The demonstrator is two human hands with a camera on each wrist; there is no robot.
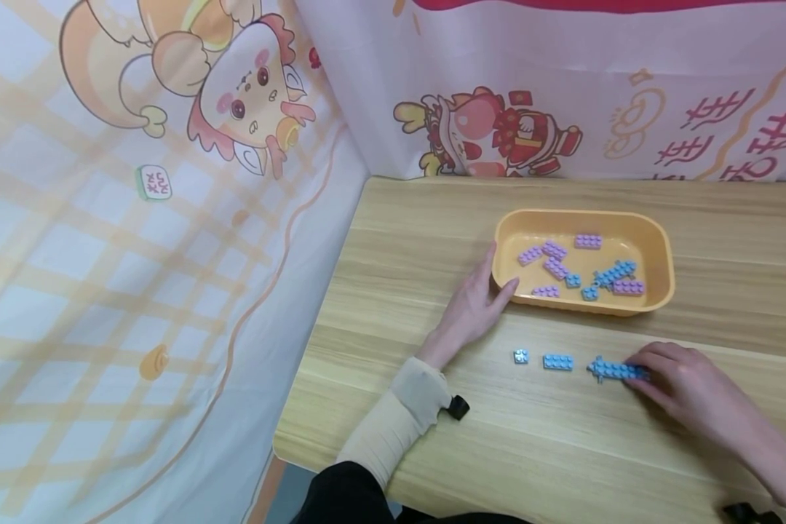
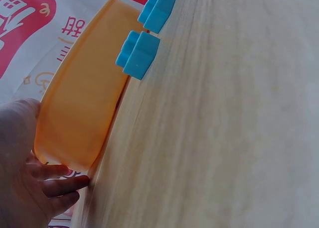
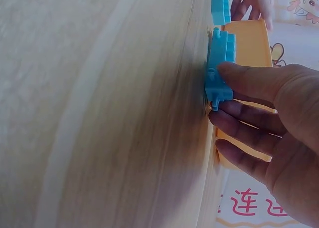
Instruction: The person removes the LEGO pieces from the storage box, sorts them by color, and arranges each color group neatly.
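My left hand (image 1: 474,302) holds the left end of a yellow-orange plastic tray (image 1: 664,255). In the left wrist view, its thumb is at the rim and its fingers lie around the end wall. My right hand (image 1: 688,382) pinches the right end of a long blue toy-brick piece (image 1: 612,370) with small side pegs, low over or on the table. In the right wrist view, the thumb presses the studded side of that piece (image 3: 219,54). Left of it, a blue rectangular brick (image 1: 558,362) and a small square blue brick (image 1: 520,356) lie in a row.
Inside the tray are several purple bricks (image 1: 588,241), small blue bricks (image 1: 573,280) and another long blue piece (image 1: 616,273). The wooden table (image 1: 419,247) meets a printed cloth (image 1: 367,87) at its back and left edges.
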